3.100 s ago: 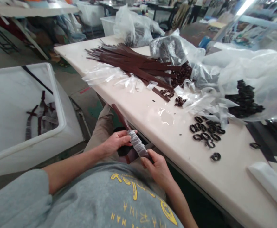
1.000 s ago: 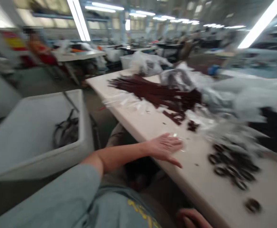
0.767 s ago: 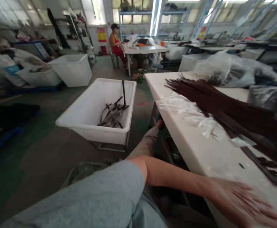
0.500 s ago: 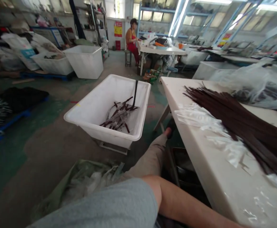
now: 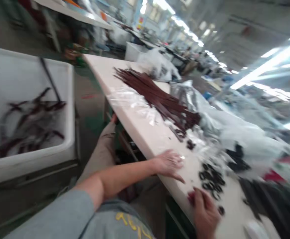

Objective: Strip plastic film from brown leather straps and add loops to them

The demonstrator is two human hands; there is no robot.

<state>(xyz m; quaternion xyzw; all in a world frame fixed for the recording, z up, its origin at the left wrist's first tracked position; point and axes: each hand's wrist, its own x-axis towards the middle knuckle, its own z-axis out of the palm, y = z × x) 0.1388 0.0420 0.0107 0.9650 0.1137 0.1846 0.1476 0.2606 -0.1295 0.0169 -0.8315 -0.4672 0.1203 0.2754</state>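
My left hand (image 5: 168, 163) reaches over the edge of the white table (image 5: 150, 137), palm down, its fingers apart. A small shiny spot shows by its fingertips, too blurred to name. Lower right, my right hand (image 5: 206, 212) is closed, thumb and fingers drawn together. Something dark red shows at its fingertips, but I cannot tell what it is. Beyond that hand lies a heap of small black rings (image 5: 211, 181). Farther up the table rests a bundle of long dark brown strips (image 5: 155, 94), with crumpled white wrapping (image 5: 145, 108) along its near side.
A white tub (image 5: 71, 109) holding brown strip scraps (image 5: 35, 122) stands left of my leg. Clear plastic bags (image 5: 244, 139) line the table's far side. Black strips (image 5: 271, 202) lie at the right. Another work table (image 5: 72, 15) stands farther back.
My view has swung right and tilted, so the tub has shifted left. Both hands, the black rings and more of the table have come into sight.
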